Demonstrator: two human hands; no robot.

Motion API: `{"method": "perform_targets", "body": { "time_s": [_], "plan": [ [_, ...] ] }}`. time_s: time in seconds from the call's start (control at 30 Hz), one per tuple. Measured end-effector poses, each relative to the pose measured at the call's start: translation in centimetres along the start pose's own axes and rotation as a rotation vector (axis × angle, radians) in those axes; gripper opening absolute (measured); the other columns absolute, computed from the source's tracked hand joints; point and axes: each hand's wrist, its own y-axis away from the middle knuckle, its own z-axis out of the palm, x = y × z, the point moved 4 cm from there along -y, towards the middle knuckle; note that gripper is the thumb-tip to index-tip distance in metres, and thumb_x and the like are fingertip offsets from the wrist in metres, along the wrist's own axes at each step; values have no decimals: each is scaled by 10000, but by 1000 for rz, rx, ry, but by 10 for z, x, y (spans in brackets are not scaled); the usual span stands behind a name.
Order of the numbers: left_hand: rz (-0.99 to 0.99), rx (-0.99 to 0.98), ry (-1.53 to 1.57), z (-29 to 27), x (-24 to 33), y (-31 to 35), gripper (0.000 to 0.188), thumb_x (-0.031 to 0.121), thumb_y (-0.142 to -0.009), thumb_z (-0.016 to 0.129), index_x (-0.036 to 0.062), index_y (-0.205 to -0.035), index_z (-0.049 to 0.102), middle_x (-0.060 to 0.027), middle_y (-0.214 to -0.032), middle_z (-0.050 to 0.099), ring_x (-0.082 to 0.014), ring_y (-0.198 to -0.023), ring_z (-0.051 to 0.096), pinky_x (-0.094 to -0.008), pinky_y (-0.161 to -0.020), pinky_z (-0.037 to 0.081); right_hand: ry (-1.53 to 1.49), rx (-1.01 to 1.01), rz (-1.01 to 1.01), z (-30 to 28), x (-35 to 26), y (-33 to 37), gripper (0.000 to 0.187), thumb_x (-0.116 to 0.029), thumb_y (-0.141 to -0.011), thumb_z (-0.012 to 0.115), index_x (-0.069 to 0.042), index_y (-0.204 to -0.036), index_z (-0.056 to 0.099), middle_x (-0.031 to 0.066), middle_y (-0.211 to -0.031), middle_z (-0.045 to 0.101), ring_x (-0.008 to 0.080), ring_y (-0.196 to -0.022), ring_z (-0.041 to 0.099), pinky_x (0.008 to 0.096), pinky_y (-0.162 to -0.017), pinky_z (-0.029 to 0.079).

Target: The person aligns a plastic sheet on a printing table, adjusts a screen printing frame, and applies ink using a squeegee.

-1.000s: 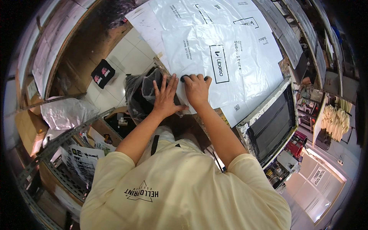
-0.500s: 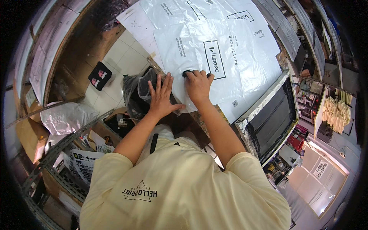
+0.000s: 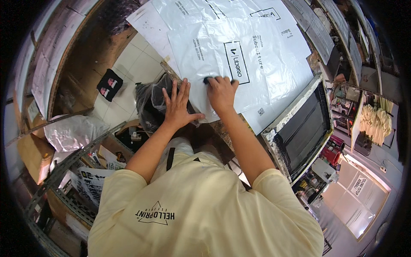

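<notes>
My right hand [image 3: 221,95] presses down on a printed white plastic bag [image 3: 188,75], its fingers curled round a small black wad, perhaps a cloth [image 3: 206,80]. Only bits of the black wad show past the fingers, so its kind is hard to tell. At the bag's near left corner lies my left hand [image 3: 177,108], fingers spread, with its thumb on the plastic by the table edge. The bag lies flat with some wrinkles, over a similar white bag [image 3: 197,8] farther back.
A framed black screen [image 3: 299,128] leans along the table's right side. Left of the table stands a bin lined with dark plastic [image 3: 147,103]. A folded black cloth with a pink print [image 3: 110,85] lies beyond it over pale floor tiles. Metal shelving [image 3: 68,171] is at lower left.
The view has shifted slightly, so the table and bag appear a little higher and to the left. Both hands keep nearly the same places on the bag, the black wad still under my right fingers.
</notes>
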Motion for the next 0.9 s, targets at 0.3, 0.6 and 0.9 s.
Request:
{"method": "perform_targets", "body": {
  "time_s": [0.3,0.6,0.9],
  "plan": [
    [-19,-10,4,1,-1,1,1369,800,-619,730,53,-1622,173,-66,-1718,73,-371,-1573,4,-714,-1174,-59,32,-247,-3,-36,12,108,180,-155,-837,664,-169,-1014,695,26,-912,654,261,-906,606,516,-899,362],
    [-20,-9,17,-2,1,1,1375,768,-607,765,52,-1621,175,-66,-1717,79,-373,-1573,12,-719,-1176,-28,-40,-99,-17,-7,-3,31,140,-136,-832,663,-159,-966,699,33,-905,662,256,-916,602,485,-856,360],
    [-22,-19,-27,-4,4,1,1403,755,-577,791,38,-1615,176,-132,-1703,121,-405,-1566,19,-726,-1176,-2,-14,-282,-102,-33,-3,89,229,-139,-820,689,-177,-1044,714,16,-953,658,247,-944,596,481,-880,356]
  ]
}}
